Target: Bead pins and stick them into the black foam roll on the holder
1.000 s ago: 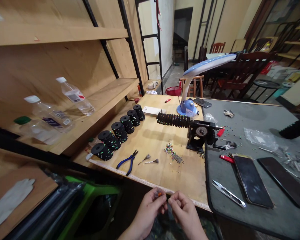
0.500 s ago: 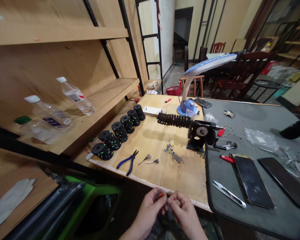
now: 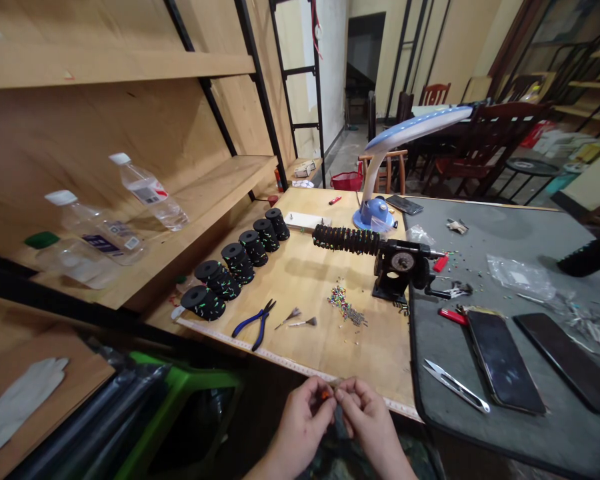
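At the front edge of the table, my left hand (image 3: 303, 421) and my right hand (image 3: 369, 415) meet, both with fingers pinched together. A small orange bit (image 3: 325, 395) shows between my left fingertips; its kind is too small to tell. What my right fingertips grip is hidden. Beyond the hands lies a scattered pile of tiny multicoloured beads and metal bits (image 3: 347, 308). Blue-handled pliers (image 3: 256, 325) rest to the left, beside two small brush-like pieces (image 3: 304, 322). A hand-cranked black winder (image 3: 399, 263) holds a beaded black roll (image 3: 346, 240).
Several black spools (image 3: 210, 303) stand in a row along the left. A blue lamp (image 3: 375, 213) rises at the back. On the grey mat (image 3: 433, 340) lie thread snips (image 3: 457, 387), two phones (image 3: 505, 363) and plastic bags (image 3: 521, 277). Bottles (image 3: 150, 190) lean on the shelf.
My hands have drawn closer together, and my right fingertips now meet the left ones by the orange bit. Things on the table look unmoved.
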Demonstrator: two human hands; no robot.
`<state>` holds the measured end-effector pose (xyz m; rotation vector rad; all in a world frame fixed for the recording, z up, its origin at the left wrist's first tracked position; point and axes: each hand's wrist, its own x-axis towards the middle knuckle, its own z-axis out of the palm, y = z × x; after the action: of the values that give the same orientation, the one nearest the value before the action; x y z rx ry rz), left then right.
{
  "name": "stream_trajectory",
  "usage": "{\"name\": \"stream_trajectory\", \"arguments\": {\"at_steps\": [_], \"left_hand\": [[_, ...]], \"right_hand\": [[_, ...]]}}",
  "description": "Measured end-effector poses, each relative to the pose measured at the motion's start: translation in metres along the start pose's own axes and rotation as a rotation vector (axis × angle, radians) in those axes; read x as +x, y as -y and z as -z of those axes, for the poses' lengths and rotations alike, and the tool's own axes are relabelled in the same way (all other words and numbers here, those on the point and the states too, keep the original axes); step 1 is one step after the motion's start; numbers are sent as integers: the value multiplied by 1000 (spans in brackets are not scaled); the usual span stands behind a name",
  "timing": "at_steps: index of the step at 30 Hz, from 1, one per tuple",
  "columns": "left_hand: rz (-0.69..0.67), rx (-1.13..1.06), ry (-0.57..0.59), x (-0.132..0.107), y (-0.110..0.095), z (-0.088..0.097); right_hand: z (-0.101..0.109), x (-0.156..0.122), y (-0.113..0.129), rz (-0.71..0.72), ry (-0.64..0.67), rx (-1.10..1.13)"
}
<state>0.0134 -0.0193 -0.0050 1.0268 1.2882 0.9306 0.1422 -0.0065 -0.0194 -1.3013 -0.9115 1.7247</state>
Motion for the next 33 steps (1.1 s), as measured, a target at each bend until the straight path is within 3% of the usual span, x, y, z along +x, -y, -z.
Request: {"name": "stream_trajectory", "arguments": {"at_steps": [9,15,25,33], "left_hand": [[35,2,22,1,5,0],[29,-21,7,-1,-5,-1],[-102,59,-34,-2,-3,1],[-133,133,-34,-5,-1,-1]], "right_hand": [[6,4,-5,22,-15,55],[4,1,0,32,25,59],[1,-4,1,37,57,72],[2,-4,-3,48,36,87]]}}
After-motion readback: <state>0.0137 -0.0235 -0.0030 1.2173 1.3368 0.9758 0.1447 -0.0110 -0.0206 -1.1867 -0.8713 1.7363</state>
